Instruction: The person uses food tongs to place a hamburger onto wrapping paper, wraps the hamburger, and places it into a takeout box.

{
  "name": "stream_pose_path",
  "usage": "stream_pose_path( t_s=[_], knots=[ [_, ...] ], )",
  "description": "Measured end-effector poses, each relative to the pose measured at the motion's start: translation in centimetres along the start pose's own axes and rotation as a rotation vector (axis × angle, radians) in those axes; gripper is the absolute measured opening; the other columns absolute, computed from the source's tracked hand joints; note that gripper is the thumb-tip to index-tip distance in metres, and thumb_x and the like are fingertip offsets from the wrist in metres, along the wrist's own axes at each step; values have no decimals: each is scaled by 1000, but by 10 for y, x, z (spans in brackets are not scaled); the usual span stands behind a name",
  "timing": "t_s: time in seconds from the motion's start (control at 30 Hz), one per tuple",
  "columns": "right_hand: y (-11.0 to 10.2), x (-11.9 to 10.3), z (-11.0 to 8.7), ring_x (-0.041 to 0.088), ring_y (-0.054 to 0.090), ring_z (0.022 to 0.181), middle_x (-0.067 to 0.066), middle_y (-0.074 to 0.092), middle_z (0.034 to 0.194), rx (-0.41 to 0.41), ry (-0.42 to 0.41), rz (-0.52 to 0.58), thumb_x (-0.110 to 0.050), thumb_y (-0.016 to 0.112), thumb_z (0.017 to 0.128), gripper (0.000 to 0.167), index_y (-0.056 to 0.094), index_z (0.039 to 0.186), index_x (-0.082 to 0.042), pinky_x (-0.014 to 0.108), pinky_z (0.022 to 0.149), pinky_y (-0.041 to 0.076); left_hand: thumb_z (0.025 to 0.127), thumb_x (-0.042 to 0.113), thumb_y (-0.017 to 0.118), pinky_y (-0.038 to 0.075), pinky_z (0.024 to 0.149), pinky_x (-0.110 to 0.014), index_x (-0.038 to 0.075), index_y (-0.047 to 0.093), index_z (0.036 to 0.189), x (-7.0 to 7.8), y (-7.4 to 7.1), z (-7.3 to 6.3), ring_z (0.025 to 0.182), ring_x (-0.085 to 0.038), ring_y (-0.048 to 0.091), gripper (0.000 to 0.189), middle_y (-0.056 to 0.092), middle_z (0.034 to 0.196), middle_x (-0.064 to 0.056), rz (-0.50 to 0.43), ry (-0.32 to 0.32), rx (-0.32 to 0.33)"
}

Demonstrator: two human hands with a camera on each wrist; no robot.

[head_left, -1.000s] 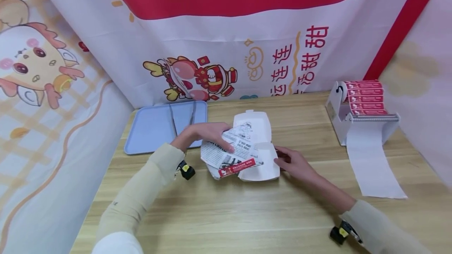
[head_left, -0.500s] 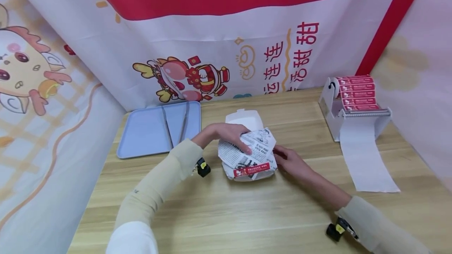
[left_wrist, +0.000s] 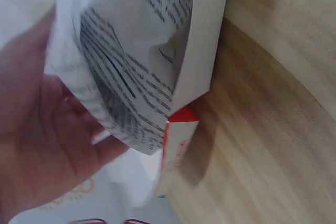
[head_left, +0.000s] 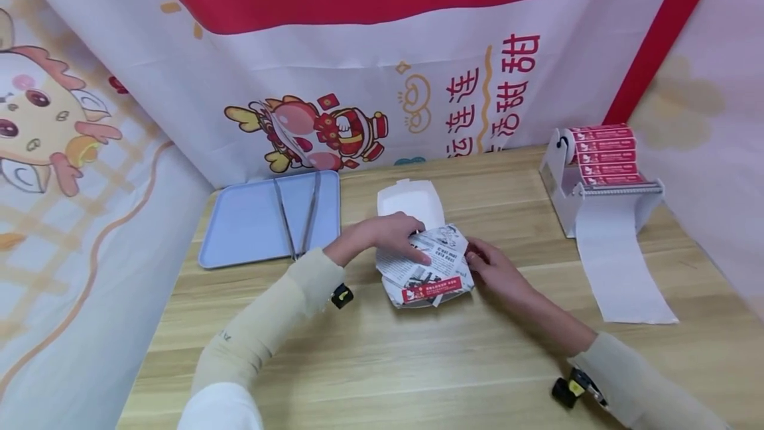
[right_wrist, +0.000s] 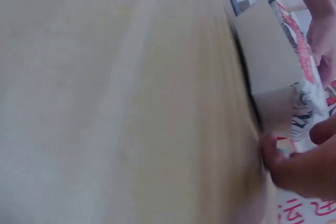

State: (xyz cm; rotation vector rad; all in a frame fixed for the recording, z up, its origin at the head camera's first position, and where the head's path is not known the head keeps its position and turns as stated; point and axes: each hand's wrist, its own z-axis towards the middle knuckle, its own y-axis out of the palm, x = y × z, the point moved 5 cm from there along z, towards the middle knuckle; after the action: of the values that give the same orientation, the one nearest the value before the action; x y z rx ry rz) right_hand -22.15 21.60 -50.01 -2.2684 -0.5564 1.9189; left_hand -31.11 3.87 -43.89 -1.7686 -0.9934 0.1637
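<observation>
A package (head_left: 438, 264) wrapped in newspaper-print paper, with a red label strip (head_left: 432, 289) on its front, sits in the base of an open white clamshell box (left_wrist: 202, 40). My left hand (head_left: 396, 234) holds the package from the left, thumb across its top; in the left wrist view its fingers lie at the loose paper folds. At the box's right side, my right hand (head_left: 494, 269) holds the edge with curled fingers; the right wrist view shows fingertips by the box's corner. Behind the package the box's lid (head_left: 412, 199) stands open. What is inside the paper is hidden.
On the left lies a blue tray (head_left: 245, 224) with metal tongs (head_left: 310, 214) on it. A label dispenser (head_left: 603, 181) stands at the right, its white backing strip (head_left: 621, 271) trailing over the wooden table (head_left: 418, 370). A printed cloth (head_left: 358, 52) hangs behind.
The package has moved right with my left hand, from beside the box's base into it, and has settled slightly lower. My right hand stays at the box's edge. The head view has shifted a little.
</observation>
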Motion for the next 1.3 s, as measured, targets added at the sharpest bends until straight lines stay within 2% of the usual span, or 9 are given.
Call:
stream_pose_path(
  t_s=[0.1, 0.17, 0.3, 0.4, 0.47, 0.57, 0.77, 1.0, 1.3],
  knots=[
    [-7, -19, -8, 39, 51, 132, 23, 45, 149, 99, -189, -209, -12, 49, 103, 51, 37, 152, -3, 53, 107, 47, 89, 55, 68, 51, 98, -33, 7, 59, 131, 7, 0, -7, 111, -18, 62, 64, 67, 123, -7, 46, -3, 85],
    [-7, -34, -13, 38, 48, 136, 19, 43, 153, 129, -325, -373, -15, 55, 101, 54, 39, 152, -6, 55, 110, 43, 91, 55, 65, 50, 103, -34, 6, 55, 136, 9, 1, -13, 117, -20, 61, 68, 65, 129, -9, 72, -11, 145],
    [8, -58, -23, 36, 38, 144, 16, 38, 158, 66, -545, -698, -27, 62, 98, 63, 38, 153, -8, 55, 116, 36, 95, 54, 59, 44, 112, -37, 5, 46, 146, 9, 7, -29, 132, -23, 53, 71, 55, 144, -12, 125, -45, 253],
    [23, -66, -25, 36, 36, 147, 15, 37, 160, 0, -612, -874, -32, 64, 97, 67, 37, 154, -8, 62, 115, 33, 98, 53, 54, 38, 118, -40, 4, 37, 152, 8, 16, -42, 142, -25, 43, 75, 45, 153, -14, 152, -59, 276],
    [30, -66, -25, 35, 36, 147, 14, 37, 160, -20, -617, -955, -34, 64, 97, 67, 37, 154, -9, 70, 113, 29, 100, 54, 50, 34, 120, -44, 4, 29, 155, 9, 25, -47, 147, -26, 36, 77, 38, 158, -14, 161, -59, 260],
    [39, -62, -24, 34, 36, 147, 12, 35, 161, -41, -573, -1033, -38, 59, 99, 66, 35, 156, -15, 78, 110, 22, 102, 55, 42, 30, 122, -49, 5, 18, 159, 9, 37, -51, 152, -27, 26, 80, 27, 164, -13, 164, -76, 214],
    [45, -52, -22, 30, 32, 150, 9, 29, 164, -60, -543, -1094, -42, 53, 102, 63, 31, 157, -22, 78, 110, 21, 103, 58, 33, 24, 123, -53, 8, 6, 161, 7, 50, -49, 155, -27, 16, 80, 13, 169, -9, 164, -115, 166],
    [48, -46, -22, 31, 33, 149, 10, 31, 163, -57, -548, -1090, -40, 52, 103, 62, 31, 157, -21, 75, 110, 28, 102, 60, 30, 24, 123, -55, 10, 5, 161, 4, 57, -46, 155, -28, 16, 81, 10, 169, -8, 187, -121, 156],
    [49, -44, -20, 33, 31, 150, 11, 30, 164, -92, -519, -1050, -37, 52, 103, 61, 30, 158, -20, 75, 110, 29, 102, 61, 29, 22, 123, -55, 12, 5, 161, 0, 60, -41, 155, -28, 15, 80, 9, 169, -7, 176, -127, 144]
  ],
)
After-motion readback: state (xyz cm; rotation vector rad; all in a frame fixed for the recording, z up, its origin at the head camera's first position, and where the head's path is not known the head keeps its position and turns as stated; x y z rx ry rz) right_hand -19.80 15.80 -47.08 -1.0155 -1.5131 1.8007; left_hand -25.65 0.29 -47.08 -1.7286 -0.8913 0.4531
